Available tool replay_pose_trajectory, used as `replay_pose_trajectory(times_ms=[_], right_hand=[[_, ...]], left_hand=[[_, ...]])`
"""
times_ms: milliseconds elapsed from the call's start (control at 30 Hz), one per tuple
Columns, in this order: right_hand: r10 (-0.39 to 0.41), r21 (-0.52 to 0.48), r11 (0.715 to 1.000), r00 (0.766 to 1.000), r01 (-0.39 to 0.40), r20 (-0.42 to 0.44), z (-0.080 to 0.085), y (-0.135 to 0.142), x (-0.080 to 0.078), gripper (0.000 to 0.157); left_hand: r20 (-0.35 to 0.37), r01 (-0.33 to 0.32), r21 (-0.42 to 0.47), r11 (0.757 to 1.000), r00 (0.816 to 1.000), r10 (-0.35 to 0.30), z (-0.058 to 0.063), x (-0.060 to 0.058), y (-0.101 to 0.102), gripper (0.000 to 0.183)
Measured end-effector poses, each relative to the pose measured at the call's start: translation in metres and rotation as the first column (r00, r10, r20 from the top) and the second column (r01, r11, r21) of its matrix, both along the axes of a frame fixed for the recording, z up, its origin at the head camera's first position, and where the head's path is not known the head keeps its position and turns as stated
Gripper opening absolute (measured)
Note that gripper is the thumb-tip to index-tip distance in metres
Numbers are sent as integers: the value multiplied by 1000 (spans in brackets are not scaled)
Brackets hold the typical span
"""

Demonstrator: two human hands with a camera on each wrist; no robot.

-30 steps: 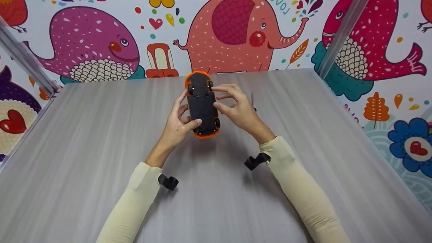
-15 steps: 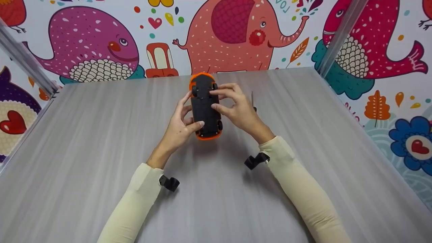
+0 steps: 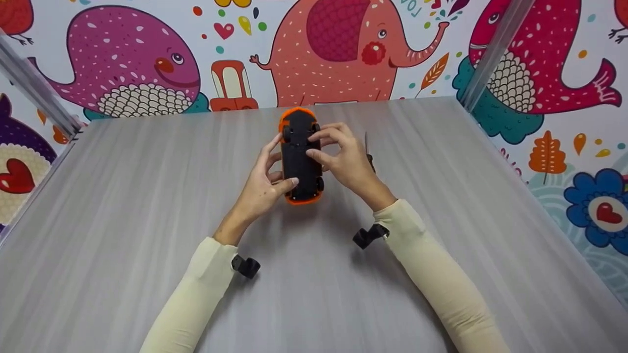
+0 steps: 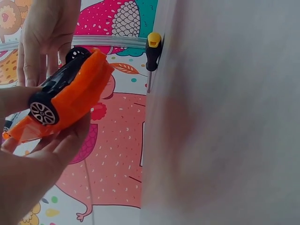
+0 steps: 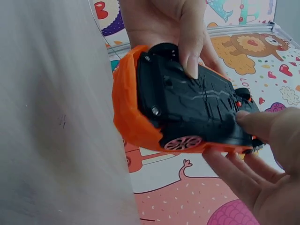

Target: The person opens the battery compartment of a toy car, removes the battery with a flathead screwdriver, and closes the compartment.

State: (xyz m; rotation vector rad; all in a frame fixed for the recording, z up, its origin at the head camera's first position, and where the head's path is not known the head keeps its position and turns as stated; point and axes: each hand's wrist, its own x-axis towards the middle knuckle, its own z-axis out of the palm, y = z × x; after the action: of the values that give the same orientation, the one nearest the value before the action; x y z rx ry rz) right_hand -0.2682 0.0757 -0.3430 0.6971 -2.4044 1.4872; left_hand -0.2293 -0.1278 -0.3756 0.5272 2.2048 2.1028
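Observation:
An orange toy car (image 3: 301, 162) is held up over the table with its black underside toward the head camera. My left hand (image 3: 260, 181) grips it from the left, thumb pressed on the underside near the lower end and fingers along the side. From the right, my right hand (image 3: 348, 157) holds its edge, with the thumb on the underside. In the right wrist view, the car's underside (image 5: 197, 98) shows screws at the near corners, and the right fingers pass beneath its side. The left wrist view shows the car's orange side (image 4: 77, 93) and spoked wheels.
A screwdriver (image 4: 153, 51) with a black and yellow handle lies on the table beyond the right hand, partly hidden by it in the head view. The grey table (image 3: 147, 196) backs onto walls printed with cartoon animals (image 3: 338, 54). Black wrist cameras sit on both cuffs.
The toy car and left hand have shifted slightly right and down. The right thumb and index finger now lie farther over the car's underside.

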Motion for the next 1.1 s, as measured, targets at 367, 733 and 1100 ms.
replay_pose_trajectory(times_ms=[367, 733, 1100], right_hand=[[9, 32, 999, 999, -11, 50, 0, 0, 2, 27], [30, 42, 999, 995, -34, 93, 2, 0, 2, 25], [37, 27, 999, 998, -35, -42, 5, -2, 6, 22]], left_hand=[[-10, 6, 3, 1000, 1000, -6, -2, -1, 0, 92], [5, 3, -1, 1000, 1000, -3, -3, -1, -2, 92], [15, -17, 27, 999, 1000, 16, -1, -4, -5, 92]])
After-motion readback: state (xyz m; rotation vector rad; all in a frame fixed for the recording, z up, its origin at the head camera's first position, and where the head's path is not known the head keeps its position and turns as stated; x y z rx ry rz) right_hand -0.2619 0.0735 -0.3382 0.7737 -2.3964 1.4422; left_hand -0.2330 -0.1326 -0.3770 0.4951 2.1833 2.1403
